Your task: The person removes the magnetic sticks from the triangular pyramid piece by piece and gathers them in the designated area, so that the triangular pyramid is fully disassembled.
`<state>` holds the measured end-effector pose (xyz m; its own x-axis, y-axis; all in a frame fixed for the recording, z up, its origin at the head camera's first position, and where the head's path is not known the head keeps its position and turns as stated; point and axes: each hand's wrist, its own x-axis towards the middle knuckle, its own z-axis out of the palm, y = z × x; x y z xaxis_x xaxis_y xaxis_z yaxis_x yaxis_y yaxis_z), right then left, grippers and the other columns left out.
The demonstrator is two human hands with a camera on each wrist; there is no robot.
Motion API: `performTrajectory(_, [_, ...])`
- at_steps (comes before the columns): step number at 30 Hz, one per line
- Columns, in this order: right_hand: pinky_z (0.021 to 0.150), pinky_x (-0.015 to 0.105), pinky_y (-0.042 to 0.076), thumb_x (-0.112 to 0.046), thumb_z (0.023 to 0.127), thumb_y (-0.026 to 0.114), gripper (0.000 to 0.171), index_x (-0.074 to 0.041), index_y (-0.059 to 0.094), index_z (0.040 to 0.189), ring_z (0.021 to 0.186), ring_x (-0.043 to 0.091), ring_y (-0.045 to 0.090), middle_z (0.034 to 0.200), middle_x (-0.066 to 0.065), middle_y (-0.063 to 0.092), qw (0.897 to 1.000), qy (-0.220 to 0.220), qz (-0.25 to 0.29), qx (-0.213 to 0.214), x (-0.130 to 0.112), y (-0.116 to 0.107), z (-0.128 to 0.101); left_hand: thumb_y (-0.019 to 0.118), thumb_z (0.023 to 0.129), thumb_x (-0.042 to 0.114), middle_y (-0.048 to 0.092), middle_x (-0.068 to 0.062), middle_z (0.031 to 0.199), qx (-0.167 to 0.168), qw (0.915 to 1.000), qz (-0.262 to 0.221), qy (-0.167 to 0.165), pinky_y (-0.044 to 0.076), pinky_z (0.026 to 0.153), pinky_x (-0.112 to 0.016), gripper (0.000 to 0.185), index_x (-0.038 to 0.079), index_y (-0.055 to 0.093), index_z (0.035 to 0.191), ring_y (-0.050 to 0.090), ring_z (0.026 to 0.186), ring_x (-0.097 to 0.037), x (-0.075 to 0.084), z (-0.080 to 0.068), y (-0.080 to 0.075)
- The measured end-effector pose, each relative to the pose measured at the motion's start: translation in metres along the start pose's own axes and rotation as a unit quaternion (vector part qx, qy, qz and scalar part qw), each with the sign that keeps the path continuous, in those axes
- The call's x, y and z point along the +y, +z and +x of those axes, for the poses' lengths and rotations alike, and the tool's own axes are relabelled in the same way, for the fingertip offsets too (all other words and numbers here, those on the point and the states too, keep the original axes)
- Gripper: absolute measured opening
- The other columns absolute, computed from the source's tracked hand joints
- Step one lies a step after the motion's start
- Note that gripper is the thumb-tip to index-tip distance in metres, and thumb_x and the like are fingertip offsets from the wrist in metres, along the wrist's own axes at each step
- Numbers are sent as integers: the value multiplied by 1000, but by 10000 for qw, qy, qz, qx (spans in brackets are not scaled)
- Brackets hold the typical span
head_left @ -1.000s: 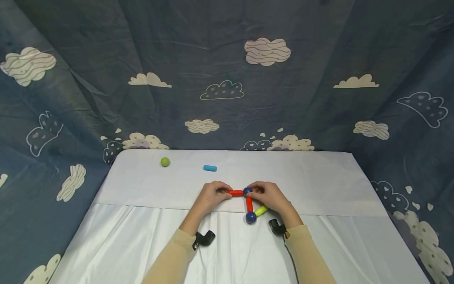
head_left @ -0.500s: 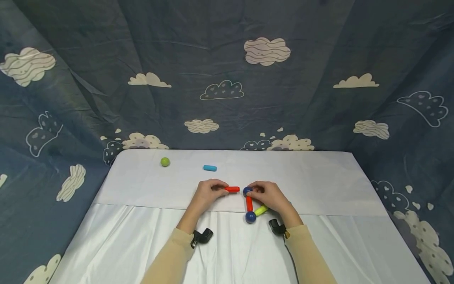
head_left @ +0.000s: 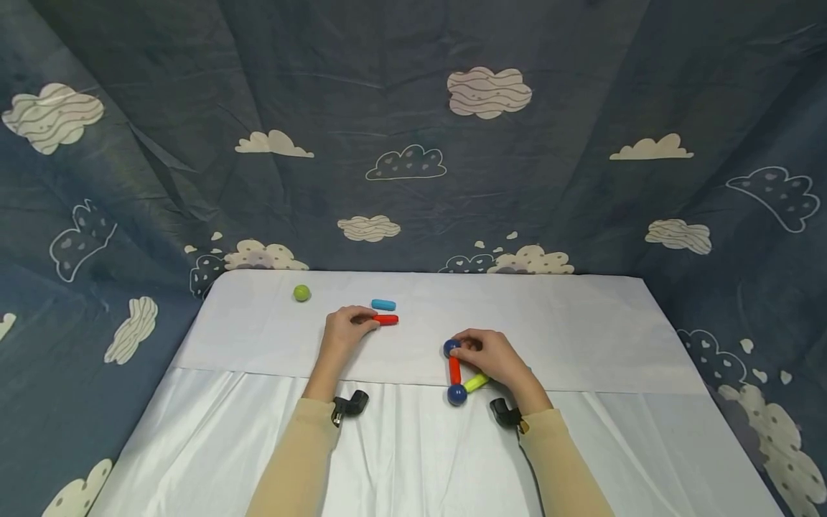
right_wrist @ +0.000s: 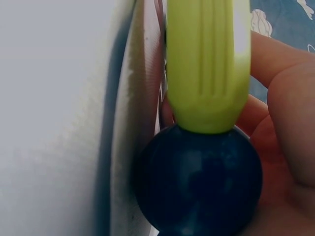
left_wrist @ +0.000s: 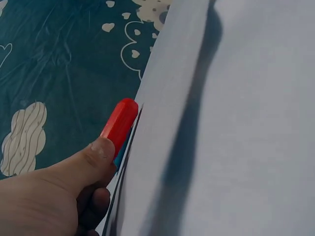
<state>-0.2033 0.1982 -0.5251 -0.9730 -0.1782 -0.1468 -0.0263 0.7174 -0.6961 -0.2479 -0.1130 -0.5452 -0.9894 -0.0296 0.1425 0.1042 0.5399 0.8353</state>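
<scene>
My left hand (head_left: 345, 330) pinches one end of a loose red magnetic rod (head_left: 386, 319); the left wrist view shows the thumb on that rod (left_wrist: 120, 123). Just beyond it lies a light blue rod (head_left: 384, 304). My right hand (head_left: 491, 357) holds a dark blue ball (head_left: 451, 349) between thumb and fingers. Joined to this ball is a second red rod (head_left: 455, 371), which runs down to another dark blue ball (head_left: 456, 394). From there a yellow-green rod (head_left: 477, 382) slants under the right hand, its far end hidden. A yellow-green rod (right_wrist: 209, 64) meets a blue ball (right_wrist: 199, 179) in the right wrist view.
A green ball (head_left: 301, 293) lies at the back left of the white-covered table (head_left: 581, 323). Behind the table hangs a dark cloth (head_left: 413, 93) with printed clouds. Each wrist wears a black camera (head_left: 351, 406).
My left hand has pulled the red rod away from the upper blue ball and carried it left and back, close to the light blue rod. The right hand stays in place.
</scene>
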Motion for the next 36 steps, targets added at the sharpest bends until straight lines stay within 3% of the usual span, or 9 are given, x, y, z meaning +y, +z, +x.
performTrajectory(7, [76, 30, 43, -35, 95, 79, 36, -12, 76, 123, 86, 18, 55, 89, 1, 63, 10000, 11, -50, -20, -1, 0, -1, 87, 89, 13, 79, -12, 101, 196, 9997, 131, -95, 54, 83, -34, 19, 8, 84, 107, 68, 93, -26, -1, 10, 3])
performTrajectory(23, [76, 31, 42, -33, 96, 79, 33, -12, 76, 122, 85, 17, 54, 88, 2, 62, 10000, -57, -11, -19, -1, -1, -2, 86, 89, 10, 78, -13, 101, 427, 9990, -57, -70, 53, 81, -29, 19, 4, 79, 107, 69, 91, -26, -1, 11, 5])
performTrajectory(30, [78, 32, 43, -32, 96, 79, 34, -12, 76, 123, 86, 18, 55, 89, 2, 63, 10000, -11, -2, -27, -3, -1, -2, 87, 88, 10, 74, -11, 101, 513, 9976, 158, 431, 57, 86, -37, 19, 5, 78, 104, 69, 93, -25, 5, -1, 10])
performTrajectory(33, [79, 32, 44, -33, 96, 79, 37, -11, 76, 125, 87, 18, 55, 90, 2, 63, 9999, -51, -62, -89, -2, -3, -3, 86, 89, 10, 74, -10, 102, 314, 9969, -4, 721, 58, 86, -37, 17, 6, 78, 104, 70, 93, -25, 11, -8, 19])
performTrajectory(36, [81, 31, 47, -32, 96, 78, 39, -10, 75, 129, 89, 18, 57, 93, 1, 65, 9996, -48, -186, -198, 0, -9, -5, 86, 89, 11, 75, -8, 102, -137, 9953, -231, 932, 59, 86, -35, 17, 8, 79, 105, 71, 92, -24, 18, -15, 29])
